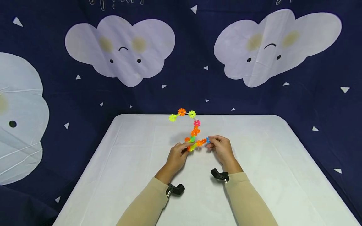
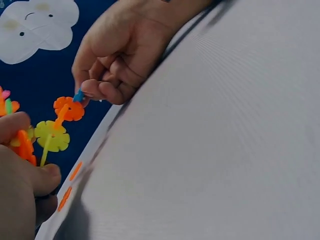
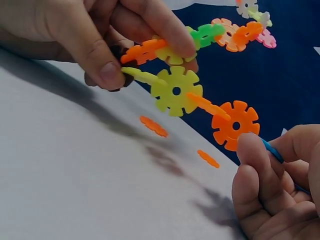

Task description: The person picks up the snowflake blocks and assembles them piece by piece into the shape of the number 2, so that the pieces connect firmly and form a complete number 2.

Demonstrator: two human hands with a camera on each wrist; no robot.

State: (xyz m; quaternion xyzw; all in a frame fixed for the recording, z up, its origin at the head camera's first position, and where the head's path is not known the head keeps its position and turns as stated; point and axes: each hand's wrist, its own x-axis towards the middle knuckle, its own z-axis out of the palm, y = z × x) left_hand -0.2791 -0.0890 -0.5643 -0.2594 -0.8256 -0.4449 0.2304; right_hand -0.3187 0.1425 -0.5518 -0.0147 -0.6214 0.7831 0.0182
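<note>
A chain of flower-shaped notched plastic discs (image 1: 196, 123), in orange, yellow, green and pink, curves up and back above the table. My left hand (image 1: 176, 156) grips its lower part, thumb and fingers around a few yellow and orange discs. From there a short branch runs right through a yellow disc (image 3: 176, 91) to an orange disc (image 3: 236, 125). At the branch's end my right hand (image 1: 222, 150) pinches a blue disc (image 3: 272, 150) between thumb and fingertips. The blue disc meets the orange one's edge; my fingers partly hide how they join.
Two loose orange discs (image 3: 153, 126) lie on the white table (image 1: 127, 188) beneath the held chain. Behind the table hangs a dark blue cloth (image 1: 192, 47) printed with clouds and triangles. Each wrist carries a black camera mount (image 1: 176, 189).
</note>
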